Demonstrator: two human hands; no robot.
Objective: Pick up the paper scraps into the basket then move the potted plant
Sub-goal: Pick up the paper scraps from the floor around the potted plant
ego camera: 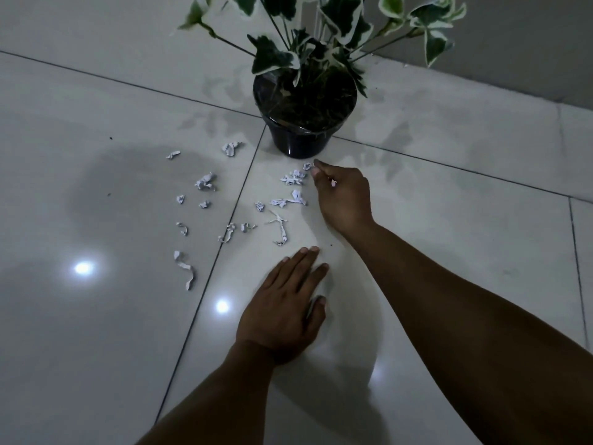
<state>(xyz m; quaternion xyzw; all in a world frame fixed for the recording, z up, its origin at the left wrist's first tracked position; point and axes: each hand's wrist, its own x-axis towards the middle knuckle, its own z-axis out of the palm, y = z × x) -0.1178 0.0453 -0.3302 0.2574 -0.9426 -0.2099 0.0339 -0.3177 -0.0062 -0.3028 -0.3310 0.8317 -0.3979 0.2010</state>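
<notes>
Several white paper scraps [204, 182] lie scattered on the pale tiled floor in front of a potted plant [303, 123] in a black pot with green-and-white leaves. My right hand [343, 195] reaches just below the pot. Its forefinger and thumb are beside a small scrap [307, 166], and a bit of white paper [333, 183] shows between its curled fingers. My left hand [285, 313] rests palm down on the floor nearer to me, fingers apart and holding nothing. More scraps [293, 177] lie just left of the right hand. No basket is in view.
A grey wall [513, 33] rises behind the plant at the upper right. Dark grout lines [205, 284] cross the glossy tiles, which show two bright light reflections [84, 268]. The plant's leaves overhang the floor around the pot.
</notes>
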